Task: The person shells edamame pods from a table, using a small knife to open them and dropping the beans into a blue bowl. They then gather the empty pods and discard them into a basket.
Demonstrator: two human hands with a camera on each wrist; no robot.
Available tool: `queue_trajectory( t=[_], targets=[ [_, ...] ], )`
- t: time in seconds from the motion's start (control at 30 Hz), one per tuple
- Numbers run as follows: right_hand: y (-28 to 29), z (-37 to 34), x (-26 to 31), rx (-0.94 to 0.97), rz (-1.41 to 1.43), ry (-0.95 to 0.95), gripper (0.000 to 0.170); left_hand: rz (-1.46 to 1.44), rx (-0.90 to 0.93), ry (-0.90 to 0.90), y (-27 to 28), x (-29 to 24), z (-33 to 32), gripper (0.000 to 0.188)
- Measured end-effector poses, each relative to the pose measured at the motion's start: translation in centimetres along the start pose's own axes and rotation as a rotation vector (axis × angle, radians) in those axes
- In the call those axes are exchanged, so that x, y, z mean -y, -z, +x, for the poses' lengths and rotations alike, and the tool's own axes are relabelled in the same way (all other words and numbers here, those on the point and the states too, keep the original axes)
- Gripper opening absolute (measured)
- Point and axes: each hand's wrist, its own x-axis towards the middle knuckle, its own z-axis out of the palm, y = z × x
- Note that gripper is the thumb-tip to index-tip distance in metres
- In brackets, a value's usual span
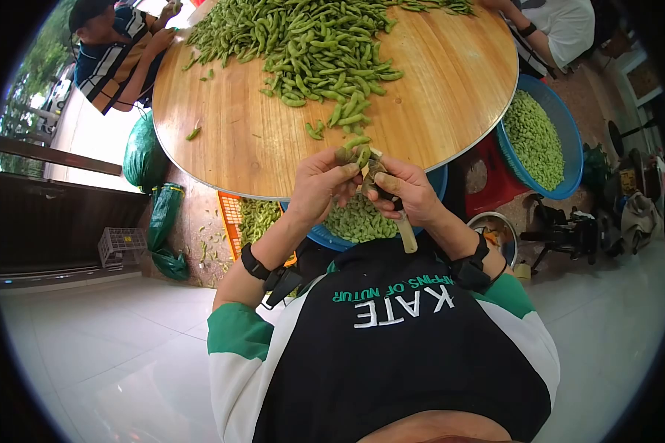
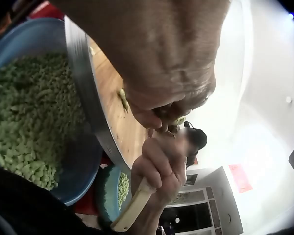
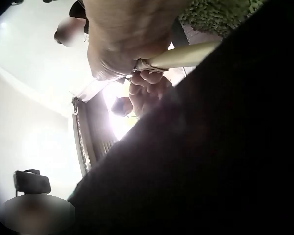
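Note:
Over the near table edge, my left hand (image 1: 318, 181) pinches a green soybean pod (image 1: 363, 156) between thumb and fingers. Close beside it, my right hand (image 1: 410, 188) grips a tool with a pale cream handle (image 1: 407, 235), its end pointing back towards my body. In the right wrist view string is wound round the handle (image 3: 186, 55) near the fingers. The tool's working end is mostly hidden among the fingers. Both hands' fingertips come together at the pod. Below them sits a blue basin of shelled green beans (image 1: 358, 220).
A large heap of pods (image 1: 303, 44) covers the far part of the round wooden table (image 1: 451, 96). A second blue basin (image 1: 573, 151) of beans stands right. An orange crate (image 1: 230, 214) and green sacks (image 1: 144, 155) stand left. Other people sit across the table.

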Motion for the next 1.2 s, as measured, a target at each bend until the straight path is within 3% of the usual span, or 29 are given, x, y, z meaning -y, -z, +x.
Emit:
queue_trajectory(
  t=[0.13, 0.27, 0.33, 0.37, 0.43, 0.57, 0.63, 0.67, 0.73, 0.77, 0.87, 0.93, 0.97, 1.03, 1.1, 1.17, 1.2],
  targets=[
    [-0.7, 0.0, 0.0, -0.079, -0.04, 0.03, 0.027, 0.015, 0.016, -0.143, 0.0, 0.8, -0.1, 0.018],
    [-0.7, 0.1, 0.0, -0.148, -0.008, 0.045, 0.026, -0.042, 0.013, -0.123, 0.1, 1.2, 0.3, 0.019],
    [0.0, -0.1, 0.1, -0.099, 0.04, 0.016, 0.026, -0.249, 0.104, 0.062, 0.7, 0.9, 0.8, 0.021],
    [0.3, -0.2, 0.2, -0.051, 0.088, -0.01, 0.025, -0.249, 0.104, 0.062, 1.0, 1.1, 0.9, 0.021],
    [0.3, -0.6, 0.5, -0.023, 0.168, -0.05, 0.025, -0.545, 0.223, 0.283, 1.2, 1.4, 1.0, 0.021],
    [0.7, -0.6, 0.4, -0.078, 0.253, -0.062, 0.023, -0.425, 0.215, 0.28, 0.1, 1.0, 0.9, 0.019],
    [0.7, -0.5, 0.5, -0.085, 0.283, -0.069, 0.023, 0.225, 0.039, -0.361, -1.3, 1.8, 0.7, 0.017],
    [0.7, -0.6, 0.4, -0.094, 0.317, -0.078, 0.023, 0.223, 0.036, -0.357, -1.2, 1.5, 0.5, 0.017],
    [0.7, -0.7, 0.2, -0.082, 0.34, -0.101, 0.023, 1.128, -0.029, -0.79, -0.7, 0.4, 0.1, 0.013],
    [0.7, -0.7, 0.2, -0.068, 0.359, -0.117, 0.023, 1.13, -0.029, -0.794, -0.6, 0.1, 0.1, 0.013],
    [1.2, -0.8, -0.2, -0.026, 0.388, -0.102, 0.023, 1.085, 0.028, -0.719, -0.7, -0.2, -0.2, 0.009],
    [1.1, -0.9, -0.3, -0.031, 0.378, -0.09, 0.023, 0.467, 0.01, -0.182, -1.0, -0.1, -0.3, 0.014],
    [1.2, -0.8, -0.3, -0.035, 0.362, -0.073, 0.022, 0.468, 0.011, -0.186, -1.1, -0.1, -0.2, 0.014],
    [1.1, -1.0, -0.1, -0.064, 0.318, -0.06, 0.022, 0.138, -0.025, 0.018, -1.1, 0.1, -0.2, 0.017],
    [0.9, -1.2, 0.0, -0.092, 0.275, -0.056, 0.021, 0.089, 0.017, 0.081, -0.9, 0.2, -0.3, 0.017],
    [0.7, -1.5, 0.1, -0.187, -0.039, -0.011, 0.021, 0.04, 0.061, 0.145, -0.9, 0.4, -0.5, 0.018],
    [0.6, -1.6, 0.0, -0.192, -0.039, -0.01, 0.021, 0.206, 0.028, 0.09, -1.0, 0.8, -0.7, 0.019]
  ],
)
